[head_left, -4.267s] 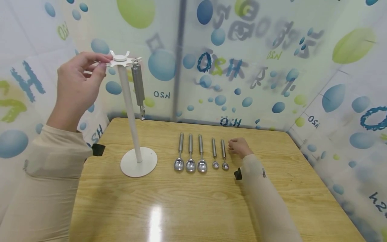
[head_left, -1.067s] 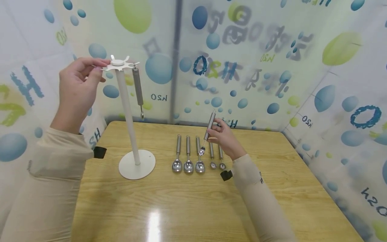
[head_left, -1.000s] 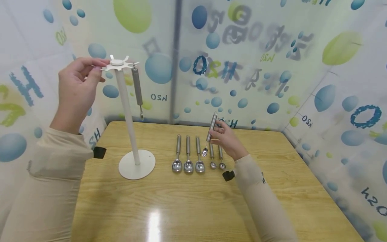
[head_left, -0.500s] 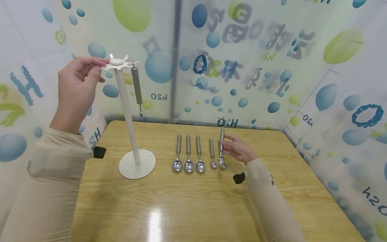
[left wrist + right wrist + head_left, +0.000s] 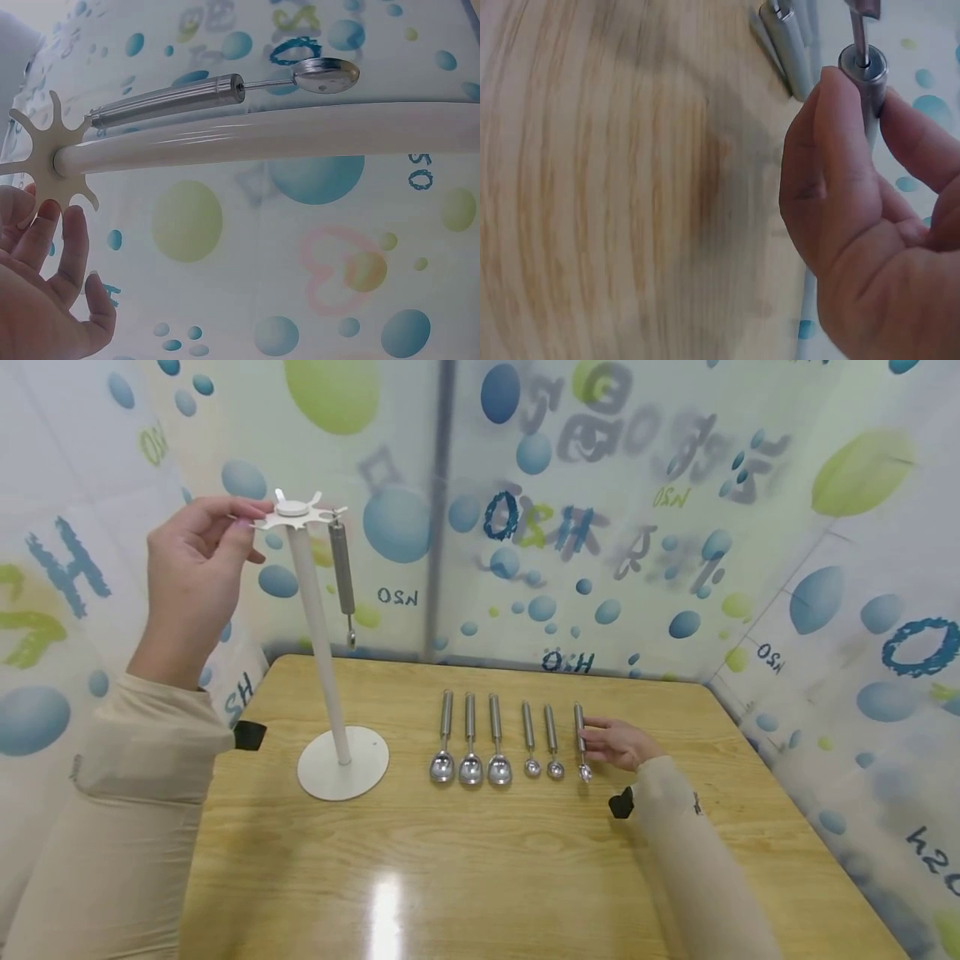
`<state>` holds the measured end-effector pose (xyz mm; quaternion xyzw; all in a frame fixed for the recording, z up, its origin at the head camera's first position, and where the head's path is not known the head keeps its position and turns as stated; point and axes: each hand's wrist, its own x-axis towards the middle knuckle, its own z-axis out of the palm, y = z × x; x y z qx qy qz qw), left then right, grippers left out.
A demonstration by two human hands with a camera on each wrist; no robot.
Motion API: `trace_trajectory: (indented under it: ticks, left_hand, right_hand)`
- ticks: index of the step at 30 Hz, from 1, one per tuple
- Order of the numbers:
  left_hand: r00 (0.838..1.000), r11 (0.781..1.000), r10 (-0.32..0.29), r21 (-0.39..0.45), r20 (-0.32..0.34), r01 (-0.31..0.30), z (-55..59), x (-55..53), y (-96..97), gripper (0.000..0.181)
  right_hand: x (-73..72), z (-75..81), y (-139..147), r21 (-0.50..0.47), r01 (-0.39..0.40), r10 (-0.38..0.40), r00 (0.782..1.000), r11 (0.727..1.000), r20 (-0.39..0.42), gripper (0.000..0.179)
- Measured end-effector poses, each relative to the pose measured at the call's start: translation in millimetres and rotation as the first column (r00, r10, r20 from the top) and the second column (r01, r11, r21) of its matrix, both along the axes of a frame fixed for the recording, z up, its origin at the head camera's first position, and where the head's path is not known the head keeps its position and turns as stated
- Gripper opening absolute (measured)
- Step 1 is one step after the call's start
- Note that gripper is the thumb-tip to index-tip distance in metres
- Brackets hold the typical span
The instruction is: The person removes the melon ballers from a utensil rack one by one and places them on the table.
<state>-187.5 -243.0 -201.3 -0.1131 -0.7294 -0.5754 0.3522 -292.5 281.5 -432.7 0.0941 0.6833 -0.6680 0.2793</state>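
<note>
My left hand (image 5: 198, 568) pinches one arm of the white utensil stand's star-shaped top (image 5: 292, 510). From another arm of that top hangs a melon baller with a grey metal handle (image 5: 342, 568); its bowl (image 5: 326, 75) shows in the left wrist view. My right hand (image 5: 618, 743) holds a small steel melon baller (image 5: 580, 727) by its handle, at the right end of a row on the table. In the right wrist view, thumb and fingers (image 5: 844, 142) grip that handle, and the scoop end is cut off by the frame's top.
On the wooden table (image 5: 450, 860) lie three large scoops (image 5: 470, 739) and two small melon ballers (image 5: 551, 739), side by side left of my right hand. The stand's round base (image 5: 343, 764) rests at the table's left. Patterned walls (image 5: 600, 527) close in the back and sides.
My right hand, bare beside the row at first, later holds a melon baller above it and now brings it right and down to the row's end. My left hand stays on the stand.
</note>
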Motion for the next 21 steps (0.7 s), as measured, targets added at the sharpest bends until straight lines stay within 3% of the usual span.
trace_trajectory:
  ticks: [5,13,17,21]
  left_hand:
    - [1.0,1.0,0.01,-0.005,0.005,-0.01,0.3,-0.1,-0.2,0.023]
    - [1.0,1.0,0.011,0.004,0.028,-0.011,1.4,1.3,0.3,0.025]
    - [1.0,1.0,0.014,0.002,0.021,-0.014,0.8,2.1,0.8,0.025]
    - [1.0,1.0,0.004,0.014,0.013,-0.004,0.5,0.9,2.4,0.024]
  right_hand:
    - [-6.6,-3.0,2.6,0.144,-0.046,0.049,0.999,0.989,-0.017,0.065]
    - [-13.3,-2.5,-10.1,0.391,-0.064,0.096,0.994,0.918,-0.062,0.058]
    - [-14.3,-3.4,-20.8,0.533,-0.063,0.14,0.984,0.844,-0.106,0.052]
    - [-16.1,-5.9,-28.6,0.665,-0.023,0.186,0.967,0.747,-0.176,0.047]
